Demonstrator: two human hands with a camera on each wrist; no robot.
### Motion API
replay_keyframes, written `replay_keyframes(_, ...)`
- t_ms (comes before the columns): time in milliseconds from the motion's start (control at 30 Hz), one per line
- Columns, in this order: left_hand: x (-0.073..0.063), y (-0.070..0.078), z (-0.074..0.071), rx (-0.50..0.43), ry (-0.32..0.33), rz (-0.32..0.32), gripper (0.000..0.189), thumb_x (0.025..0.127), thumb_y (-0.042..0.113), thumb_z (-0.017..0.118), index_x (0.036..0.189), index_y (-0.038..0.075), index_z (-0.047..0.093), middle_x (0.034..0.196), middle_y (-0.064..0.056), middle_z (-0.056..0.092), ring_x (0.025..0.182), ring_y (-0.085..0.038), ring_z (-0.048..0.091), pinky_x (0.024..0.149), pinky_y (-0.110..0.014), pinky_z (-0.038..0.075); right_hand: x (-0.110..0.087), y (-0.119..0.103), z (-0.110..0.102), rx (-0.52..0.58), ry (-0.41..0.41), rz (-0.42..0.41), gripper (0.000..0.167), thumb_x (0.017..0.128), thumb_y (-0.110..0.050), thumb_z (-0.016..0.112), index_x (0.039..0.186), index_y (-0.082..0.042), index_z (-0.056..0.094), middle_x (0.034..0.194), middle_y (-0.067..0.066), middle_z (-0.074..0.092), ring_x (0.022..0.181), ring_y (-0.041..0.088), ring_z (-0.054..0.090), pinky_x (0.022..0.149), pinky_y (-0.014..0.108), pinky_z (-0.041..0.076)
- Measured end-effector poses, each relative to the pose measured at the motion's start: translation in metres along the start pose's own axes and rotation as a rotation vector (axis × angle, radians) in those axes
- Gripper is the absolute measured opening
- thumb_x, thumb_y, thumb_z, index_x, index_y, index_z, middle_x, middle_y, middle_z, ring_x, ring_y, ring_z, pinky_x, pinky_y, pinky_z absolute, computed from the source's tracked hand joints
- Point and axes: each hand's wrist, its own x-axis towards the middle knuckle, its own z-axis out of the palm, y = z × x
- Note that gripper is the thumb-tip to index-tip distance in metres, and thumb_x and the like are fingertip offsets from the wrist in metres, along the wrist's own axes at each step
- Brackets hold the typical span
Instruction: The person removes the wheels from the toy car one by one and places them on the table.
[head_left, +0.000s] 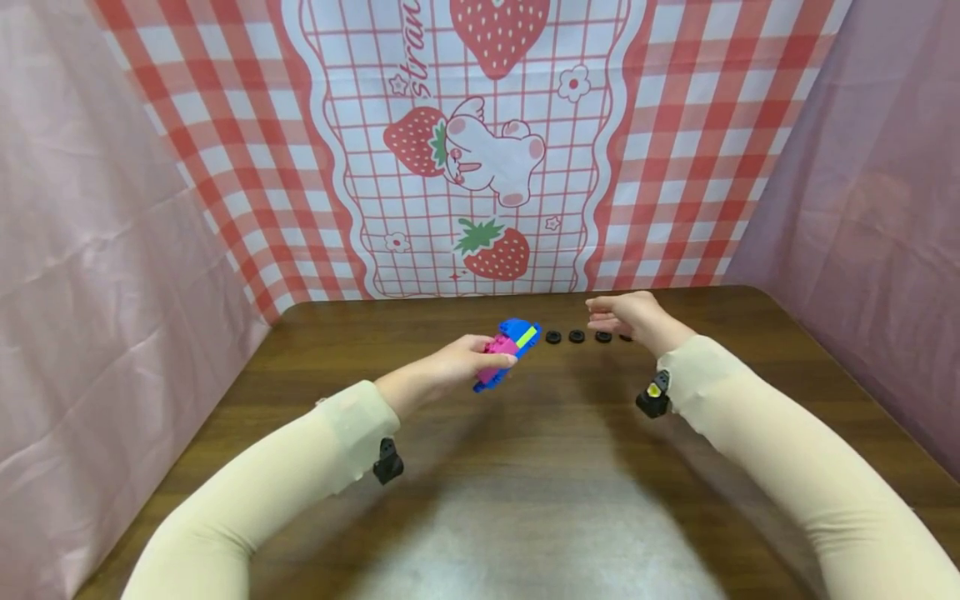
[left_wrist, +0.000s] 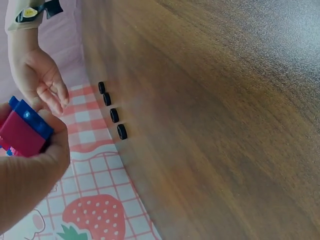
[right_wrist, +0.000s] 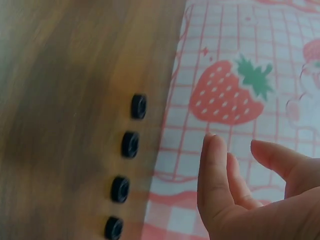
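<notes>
My left hand (head_left: pixel 463 363) grips a toy car body of pink and blue building bricks (head_left: pixel 495 362) with a yellow-green strip, held above the table. In the left wrist view the pink and blue car body (left_wrist: pixel 26 129) shows between thumb and fingers, partly hidden by the hand. My right hand (head_left: pixel 632 318) hovers over the table's far part, near a row of several small black wheels (head_left: pixel 576 337). Thumb and fingers of the right hand (right_wrist: pixel 250 195) stand apart with nothing between them. All the black wheels (right_wrist: pixel 130 145) show in the right wrist view, lying apart from the fingers.
The brown wooden table (head_left: pixel 480 500) ends at a hanging cloth (head_left: pixel 480 183) with red checks and strawberries. Pink curtains (head_left: pixel 97 275) hang on both sides. A small black device (head_left: pixel 388 462) sits on each wrist.
</notes>
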Motion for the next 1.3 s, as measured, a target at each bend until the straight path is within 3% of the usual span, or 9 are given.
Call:
replay_keyframes(167, 0.000, 0.000, -0.003, 0.051, 0.077, -0.014, 0.035, 0.090, 0.029, 0.069, 0.112, 0.001, 0.064, 0.112, -0.019, 0.068, 0.084, -0.012, 0.060, 0.074, -0.025, 0.051, -0.007, -0.001, 0.017, -0.064, -0.080, -0.026, 0.056, 0.096, -0.015, 0.059, 0.142, 0.009, 0.038, 0.073, 0.000, 0.065, 0.069, 0.011, 0.070, 0.092, 0.031, 0.052)
replay_keyframes(400, 0.001, 0.001, -0.008, 0.124, 0.165, 0.028, 0.036, 0.084, 0.027, 0.075, 0.107, 0.001, 0.067, 0.083, -0.003, 0.068, 0.073, -0.010, 0.060, 0.072, -0.030, 0.054, -0.022, 0.004, 0.043, -0.146, -0.228, -0.152, 0.048, 0.100, -0.021, 0.055, 0.131, 0.015, 0.048, 0.086, 0.005, 0.071, 0.086, 0.017, 0.073, 0.094, 0.039, 0.050)
replay_keyframes(533, 0.002, 0.001, -0.012, 0.179, 0.197, 0.057, 0.038, 0.082, 0.029, 0.077, 0.107, 0.002, 0.067, 0.083, -0.003, 0.067, 0.073, -0.012, 0.059, 0.073, -0.031, 0.053, -0.030, 0.004, 0.056, -0.165, -0.267, -0.174, 0.053, 0.098, -0.029, 0.058, 0.127, 0.014, 0.052, 0.091, 0.006, 0.071, 0.083, 0.017, 0.072, 0.086, 0.036, 0.055)
replay_keyframes(700, 0.002, 0.003, -0.016, 0.199, 0.212, 0.075, 0.040, 0.083, 0.029, 0.077, 0.111, 0.002, 0.066, 0.091, -0.008, 0.069, 0.077, -0.014, 0.060, 0.081, -0.040, 0.054, -0.041, 0.006, 0.069, -0.193, -0.304, -0.182, 0.058, 0.096, -0.036, 0.060, 0.126, 0.013, 0.053, 0.094, 0.007, 0.069, 0.081, 0.017, 0.072, 0.083, 0.034, 0.057)
replay_keyframes(967, 0.001, 0.007, -0.018, 0.247, 0.213, 0.077, 0.042, 0.083, 0.029, 0.078, 0.114, 0.003, 0.065, 0.094, -0.009, 0.070, 0.079, -0.015, 0.062, 0.072, -0.026, 0.051, -0.055, 0.007, 0.080, -0.175, -0.334, -0.198, 0.058, 0.095, -0.030, 0.063, 0.129, 0.015, 0.047, 0.099, 0.013, 0.070, 0.093, 0.027, 0.072, 0.086, 0.036, 0.056)
replay_keyframes(1300, -0.002, 0.009, -0.025, 0.246, 0.197, 0.043, 0.052, 0.083, 0.030, 0.077, 0.124, 0.003, 0.061, 0.106, -0.010, 0.069, 0.090, -0.017, 0.063, 0.079, -0.027, 0.051, -0.053, 0.012, 0.086, -0.144, -0.312, -0.177, 0.058, 0.097, -0.025, 0.060, 0.135, 0.013, 0.042, 0.119, 0.026, 0.063, 0.086, 0.017, 0.072, 0.095, 0.038, 0.051)
